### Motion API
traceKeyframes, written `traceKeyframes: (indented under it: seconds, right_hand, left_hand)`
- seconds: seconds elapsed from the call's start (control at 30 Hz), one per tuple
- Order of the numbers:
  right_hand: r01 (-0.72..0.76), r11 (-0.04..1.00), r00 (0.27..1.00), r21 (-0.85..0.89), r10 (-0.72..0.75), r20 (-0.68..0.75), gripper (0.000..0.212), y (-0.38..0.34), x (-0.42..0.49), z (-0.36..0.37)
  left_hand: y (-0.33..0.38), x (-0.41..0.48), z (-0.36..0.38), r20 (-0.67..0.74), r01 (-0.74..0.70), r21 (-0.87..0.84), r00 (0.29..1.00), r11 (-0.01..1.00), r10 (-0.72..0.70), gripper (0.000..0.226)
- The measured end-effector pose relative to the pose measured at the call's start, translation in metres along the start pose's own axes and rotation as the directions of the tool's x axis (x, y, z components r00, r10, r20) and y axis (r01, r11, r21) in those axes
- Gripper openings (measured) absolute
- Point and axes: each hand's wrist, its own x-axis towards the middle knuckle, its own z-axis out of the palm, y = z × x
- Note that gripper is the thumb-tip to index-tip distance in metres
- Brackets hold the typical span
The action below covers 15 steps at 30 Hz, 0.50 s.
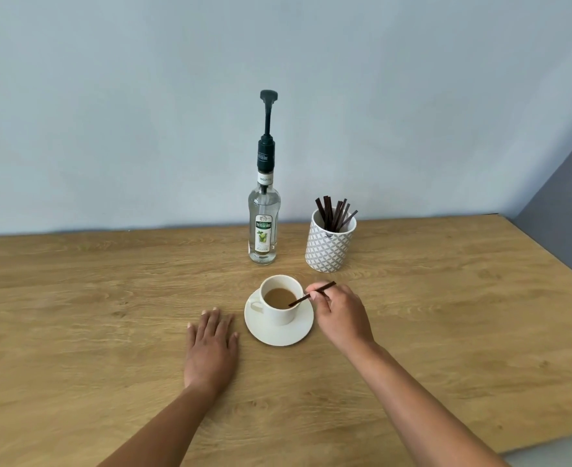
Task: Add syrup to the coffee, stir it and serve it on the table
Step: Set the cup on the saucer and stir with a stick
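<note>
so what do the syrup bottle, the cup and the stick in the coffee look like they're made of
Syrup bottle: clear glass by the look, see-through with glints, paper label, dark matte pump, probably plastic.
Cup: glossy off-white glazed ceramic, thick rim, matching saucer.
Stirrer, pinched in the right hand: thin, flat, dark brown; plastic or stained wood, I cannot tell which.

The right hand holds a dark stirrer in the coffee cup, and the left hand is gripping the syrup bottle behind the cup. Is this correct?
Not quite. The head view shows the left hand lying flat on the table, apart from the syrup bottle. The rest holds: the right hand holds a dark stirrer in the coffee cup.
</note>
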Motion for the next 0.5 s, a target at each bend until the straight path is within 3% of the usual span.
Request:
traceKeyframes:
  seconds: [0.5]
  right_hand:
    - [-0.233, 0.963, 0.971, 0.133, 0.237, -0.012, 0.018, -0.004, -0.015, 0.002]
  left_hand:
    - [0.0, -0.002, 0.002, 0.03, -0.026, 0.068, 0.999, 0.997, 0.024, 0.052]
